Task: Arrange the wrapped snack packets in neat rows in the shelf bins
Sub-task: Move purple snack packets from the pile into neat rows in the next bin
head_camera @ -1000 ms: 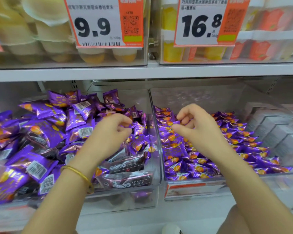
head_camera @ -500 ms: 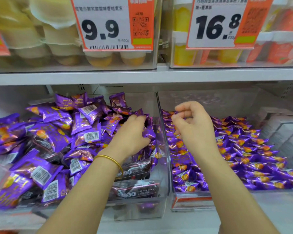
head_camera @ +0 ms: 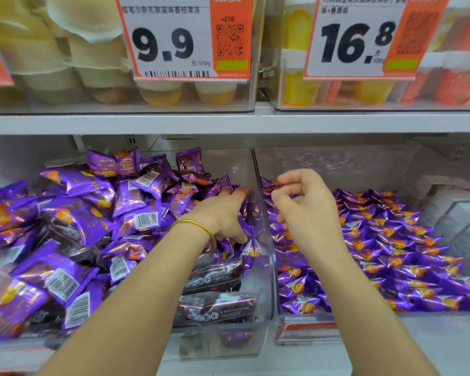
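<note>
Left hand has slid right across the heap over the last second and now sits against the divider wall of the left clear plastic bin. Right hand has barely shifted and hovers over the right clear plastic bin. Stock: large purple foil packets with barcode labels lie jumbled in the left bin, dark brown wrapped packets at its front. Small purple foil packets with orange print already lie in rows in the right bin, and a few more sit wedged by the divider on the left side. Left grip: fingers stretched out, thumb splayed low, spanning that wedged clump, touching it, not closed on any packet. Right grip: fingers curled in, thumb near the index; purple shows through the gap, can't tell if that's a pinched packet or just stock behind. Risks, my read: digging at the wall could shift the loose, high heap, so packets slide over the front or across the divider. A release from the right hand at that height would likely land crooked and break the nearest row. Gold bangle could snag a wrapper edge on pull-out. Hidden: left fingertips buried in packets, bin floors covered, far-left heap cut off by the frame edge, white boxes at right blurred, white-and-orange price tags cropped at the top.
</note>
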Demonstrator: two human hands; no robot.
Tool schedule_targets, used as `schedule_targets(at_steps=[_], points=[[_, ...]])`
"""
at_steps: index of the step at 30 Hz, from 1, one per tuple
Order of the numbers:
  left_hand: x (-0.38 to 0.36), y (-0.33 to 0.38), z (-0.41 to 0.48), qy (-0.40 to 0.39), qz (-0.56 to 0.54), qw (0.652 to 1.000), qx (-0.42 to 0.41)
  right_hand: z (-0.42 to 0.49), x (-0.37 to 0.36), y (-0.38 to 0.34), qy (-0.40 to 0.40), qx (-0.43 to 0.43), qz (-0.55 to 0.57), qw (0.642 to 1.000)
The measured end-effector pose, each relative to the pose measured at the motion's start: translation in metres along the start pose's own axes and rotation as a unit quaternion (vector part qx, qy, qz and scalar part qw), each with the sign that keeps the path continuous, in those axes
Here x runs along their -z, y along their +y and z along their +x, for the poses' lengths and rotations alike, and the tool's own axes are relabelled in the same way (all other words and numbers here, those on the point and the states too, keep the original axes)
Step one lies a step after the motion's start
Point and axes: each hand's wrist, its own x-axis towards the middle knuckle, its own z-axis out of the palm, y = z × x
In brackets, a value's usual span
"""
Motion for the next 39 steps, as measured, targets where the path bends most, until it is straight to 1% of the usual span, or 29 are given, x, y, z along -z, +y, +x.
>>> schedule_targets(at_steps=[3,8,12,16,18,20,22,24,27,28,31,33,35,37,39], points=[[-0.002,0.0,0.002,0.022,-0.033,0.999,0.0,0.002,0.0,0.002,-0.001,-0.003,0.003,1.0],[-0.006,-0.004,-0.006,0.098,-0.114,0.987,-0.054,0.004,0.002,0.004,0.001,-0.012,0.008,1.0],[0.002,-0.003,-0.02,0.14,-0.149,0.976,-0.069,0.004,0.001,0.003,-0.001,-0.016,-0.001,1.0],[0.017,0.004,-0.049,0.199,-0.208,0.954,-0.083,0.003,0.002,0.0,0.003,-0.016,0.002,1.0],[0.025,0.004,-0.067,0.218,-0.273,0.932,-0.095,0.002,0.003,-0.004,0.004,-0.012,0.015,1.0],[0.031,0.005,-0.083,0.215,-0.342,0.907,-0.116,0.0,0.002,-0.013,-0.01,-0.004,0.044,0.999],[0.033,0.006,-0.095,0.203,-0.373,0.894,-0.143,-0.002,-0.001,-0.025,-0.044,0.005,0.091,0.995],[0.032,0.009,-0.101,0.191,-0.375,0.891,-0.169,-0.003,-0.002,-0.033,-0.083,0.016,0.11,0.99],[0.027,0.011,-0.103,0.196,-0.368,0.892,-0.176,-0.006,-0.004,-0.035,-0.125,0.044,0.068,0.989],[0.025,0.01,-0.103,0.2,-0.371,0.89,-0.171,-0.007,-0.004,-0.034,-0.122,0.038,0.074,0.989],[0.02,0.009,-0.1,0.208,-0.391,0.883,-0.157,-0.009,-0.003,-0.032,-0.083,-0.031,0.143,0.986],[0.016,0.01,-0.097,0.212,-0.4,0.878,-0.152,-0.01,-0.003,-0.029,-0.068,-0.054,0.148,0.985],[0.012,0.013,-0.095,0.215,-0.416,0.871,-0.147,-0.009,-0.005,-0.027,-0.061,-0.058,0.145,0.986],[0.01,0.015,-0.092,0.222,-0.461,0.85,-0.13,-0.008,-0.005,-0.026,-0.053,-0.061,0.151,0.985],[0.011,0.017,-0.089,0.224,-0.534,0.808,-0.107,-0.007,-0.006,-0.026,-0.051,-0.073,0.183,0.979]])
